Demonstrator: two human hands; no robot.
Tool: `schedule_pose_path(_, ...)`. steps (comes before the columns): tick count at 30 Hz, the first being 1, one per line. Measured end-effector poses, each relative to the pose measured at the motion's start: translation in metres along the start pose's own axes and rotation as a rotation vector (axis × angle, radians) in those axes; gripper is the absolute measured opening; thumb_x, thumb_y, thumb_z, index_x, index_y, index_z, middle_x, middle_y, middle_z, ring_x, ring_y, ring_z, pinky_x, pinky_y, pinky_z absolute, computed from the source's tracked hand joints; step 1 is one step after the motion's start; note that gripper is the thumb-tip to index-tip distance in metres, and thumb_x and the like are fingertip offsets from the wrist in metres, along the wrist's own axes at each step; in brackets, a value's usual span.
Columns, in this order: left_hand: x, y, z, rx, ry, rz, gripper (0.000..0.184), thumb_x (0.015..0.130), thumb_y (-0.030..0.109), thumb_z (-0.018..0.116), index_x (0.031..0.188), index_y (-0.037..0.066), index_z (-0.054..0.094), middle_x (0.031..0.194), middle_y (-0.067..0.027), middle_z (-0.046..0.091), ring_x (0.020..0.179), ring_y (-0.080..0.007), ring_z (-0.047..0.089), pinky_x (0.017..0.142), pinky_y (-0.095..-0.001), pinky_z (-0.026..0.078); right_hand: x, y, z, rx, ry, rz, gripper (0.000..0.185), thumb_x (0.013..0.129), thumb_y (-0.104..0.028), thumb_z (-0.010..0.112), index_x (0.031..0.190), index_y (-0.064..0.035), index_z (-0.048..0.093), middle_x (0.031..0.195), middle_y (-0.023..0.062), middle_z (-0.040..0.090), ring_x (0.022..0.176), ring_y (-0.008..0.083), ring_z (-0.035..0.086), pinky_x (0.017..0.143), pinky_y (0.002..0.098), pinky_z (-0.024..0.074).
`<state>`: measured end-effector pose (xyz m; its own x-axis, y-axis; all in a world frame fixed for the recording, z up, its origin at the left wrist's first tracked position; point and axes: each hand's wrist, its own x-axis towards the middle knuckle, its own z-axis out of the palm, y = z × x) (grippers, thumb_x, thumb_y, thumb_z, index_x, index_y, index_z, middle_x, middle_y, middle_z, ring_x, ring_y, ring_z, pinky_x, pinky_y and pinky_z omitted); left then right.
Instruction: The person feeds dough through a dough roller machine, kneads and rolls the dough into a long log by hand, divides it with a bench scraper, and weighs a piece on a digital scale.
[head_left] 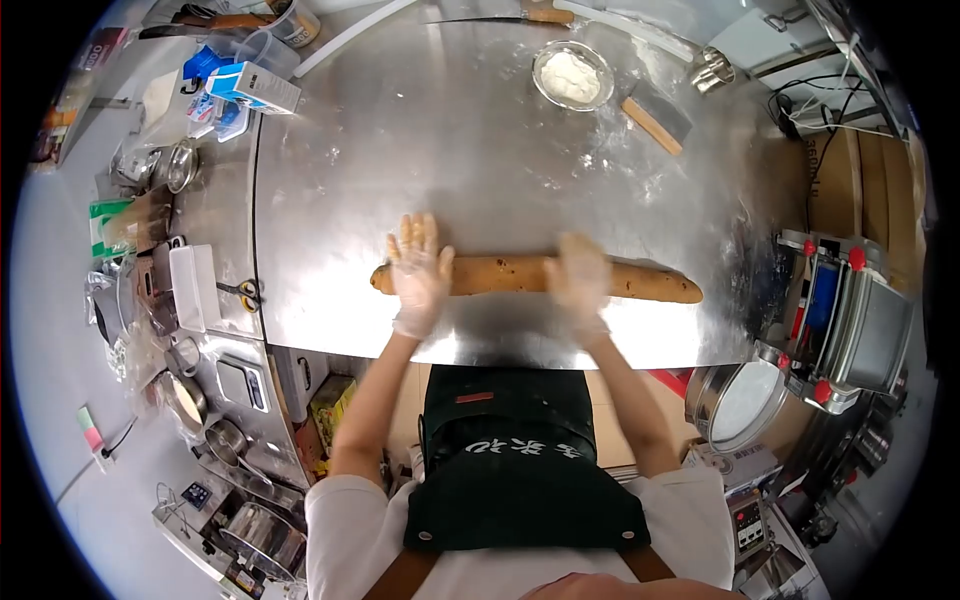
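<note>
A long brown roll of dough (500, 275) with dark specks lies across the steel table near its front edge. My left hand (420, 275), in a clear plastic glove, rests flat on the roll near its left end, fingers stretched out and apart. Right of the roll's middle, my right hand (580, 280), also gloved, lies over the dough; motion smears its fingers. The roll's right end tapers and sticks out past my right hand.
Toward the back of the steel table (420, 150) are a bowl of flour (573, 76), a dough scraper (655, 122) and a long knife (510, 18). Scissors (243, 292) and a scale (243, 383) lie on the left counter. A machine with red knobs (840, 315) stands at right.
</note>
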<state>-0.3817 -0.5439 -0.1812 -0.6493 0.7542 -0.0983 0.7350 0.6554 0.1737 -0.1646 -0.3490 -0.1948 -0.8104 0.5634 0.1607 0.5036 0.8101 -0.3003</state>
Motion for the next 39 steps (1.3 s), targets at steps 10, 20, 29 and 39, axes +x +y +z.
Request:
schedule_pose_path(10, -0.034, 0.01, 0.027, -0.085, 0.144, -0.029, 0.057, 0.096, 0.028, 0.048, 0.145, 0.0, 0.049, 0.153, -0.0185, 0.046, 0.139, -0.0371, 0.045, 0.113, -0.0563, 0.032, 0.008, -0.146, 0.062, -0.003, -0.19, -0.095, 0.052, 0.097, -0.038, 0.051, 0.136, -0.0044, 0.06, 0.142, 0.0107, 0.057, 0.136, 0.029, 0.046, 0.113, 0.0487, 0.0334)
schedule_pose_path(20, -0.005, -0.021, 0.006, -0.07, 0.036, 0.18, 0.054, 0.094, 0.028, 0.054, 0.145, 0.012, 0.054, 0.15, -0.0157, 0.05, 0.136, -0.04, 0.045, 0.11, -0.0565, 0.036, 0.046, -0.149, 0.048, -0.01, -0.294, -0.134, 0.054, 0.094, -0.036, 0.057, 0.14, -0.0089, 0.056, 0.149, 0.0092, 0.051, 0.14, 0.0357, 0.04, 0.115, 0.0518, 0.0306)
schedule_pose_path(29, -0.002, -0.046, 0.002, -0.064, 0.087, 0.169, 0.055, 0.096, 0.034, 0.052, 0.145, 0.01, 0.054, 0.155, -0.0153, 0.046, 0.143, -0.039, 0.04, 0.115, -0.055, 0.032, 0.048, -0.16, 0.056, 0.001, -0.27, -0.114, 0.055, 0.094, -0.042, 0.058, 0.138, -0.0087, 0.058, 0.147, 0.0088, 0.051, 0.139, 0.037, 0.039, 0.117, 0.0546, 0.0277)
schedule_pose_path(39, -0.105, -0.057, 0.024, -0.032, -0.001, 0.131, 0.067, 0.093, 0.037, 0.062, 0.154, 0.018, 0.044, 0.155, -0.0131, 0.046, 0.145, -0.0336, 0.039, 0.119, -0.0551, 0.027, -0.044, -0.168, 0.053, 0.086, -0.243, -0.216, 0.06, 0.089, -0.041, 0.068, 0.143, -0.0199, 0.055, 0.147, 0.0076, 0.051, 0.138, 0.035, 0.042, 0.115, 0.0556, 0.0324)
